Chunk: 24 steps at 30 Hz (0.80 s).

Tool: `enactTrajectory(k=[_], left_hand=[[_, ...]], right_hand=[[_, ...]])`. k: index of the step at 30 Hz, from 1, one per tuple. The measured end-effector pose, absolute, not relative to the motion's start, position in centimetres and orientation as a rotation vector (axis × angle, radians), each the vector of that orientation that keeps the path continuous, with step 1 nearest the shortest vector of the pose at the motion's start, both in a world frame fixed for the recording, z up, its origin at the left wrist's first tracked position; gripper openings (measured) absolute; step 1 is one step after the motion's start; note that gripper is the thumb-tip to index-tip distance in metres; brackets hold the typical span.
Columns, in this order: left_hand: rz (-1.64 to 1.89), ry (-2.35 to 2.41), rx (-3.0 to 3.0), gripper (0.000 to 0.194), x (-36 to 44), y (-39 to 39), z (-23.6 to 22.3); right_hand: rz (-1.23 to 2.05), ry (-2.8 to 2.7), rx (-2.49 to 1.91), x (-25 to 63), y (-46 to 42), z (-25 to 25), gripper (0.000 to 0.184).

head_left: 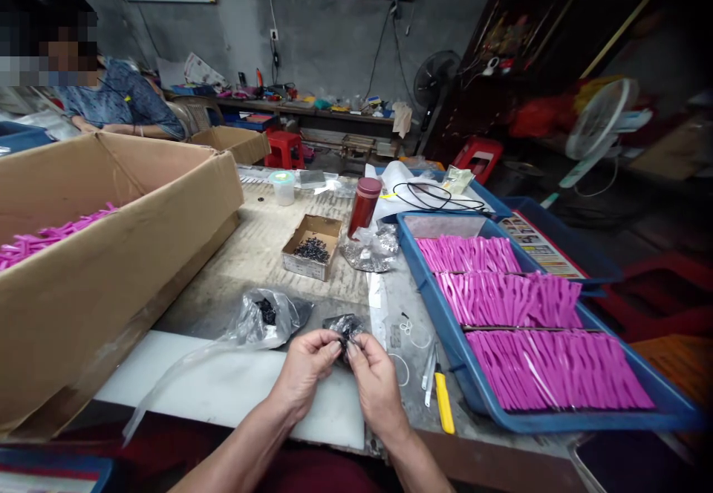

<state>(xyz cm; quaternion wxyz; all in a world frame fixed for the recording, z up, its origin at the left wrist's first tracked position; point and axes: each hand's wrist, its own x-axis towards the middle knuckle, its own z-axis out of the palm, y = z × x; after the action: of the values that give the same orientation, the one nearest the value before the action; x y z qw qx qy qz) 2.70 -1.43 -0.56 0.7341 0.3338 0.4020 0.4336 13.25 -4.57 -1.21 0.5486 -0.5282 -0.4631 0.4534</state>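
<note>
My left hand (pixel 305 369) and my right hand (pixel 374 374) meet over the near edge of the table. Both pinch a small clear plastic bag of tiny black parts (pixel 345 326) between fingertips. Just left of it lies a larger crumpled plastic bag (pixel 261 318) with more black parts inside. A white board (pixel 223 385) lies under my hands. A small open cardboard box of black parts (pixel 312 246) sits farther back in the middle of the table.
A blue tray (pixel 445 322) with three rows of pink strips (pixel 512 298) is at the right. A big cardboard box (pixel 111 255) holding pink strips stands at the left. A yellow-handled cutter (pixel 444 402), a red bottle (pixel 364 206), and a seated person (pixel 105 96) at far left.
</note>
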Motion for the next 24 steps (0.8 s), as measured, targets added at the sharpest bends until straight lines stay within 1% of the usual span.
enactTrajectory(k=[16, 24], left_hand=[[0.960, 0.935, 0.751, 0.018, 2.63, -1.47, -0.70], [1.035, 1.010, 1.050, 0.008, 2.36, -1.40, -0.38]], right_hand=[[1.087, -1.084, -1.287, 13.24, -4.63, -0.93, 0.016], [1.084, -1.106, -1.314, 13.22, -4.70, -0.92, 0.016]])
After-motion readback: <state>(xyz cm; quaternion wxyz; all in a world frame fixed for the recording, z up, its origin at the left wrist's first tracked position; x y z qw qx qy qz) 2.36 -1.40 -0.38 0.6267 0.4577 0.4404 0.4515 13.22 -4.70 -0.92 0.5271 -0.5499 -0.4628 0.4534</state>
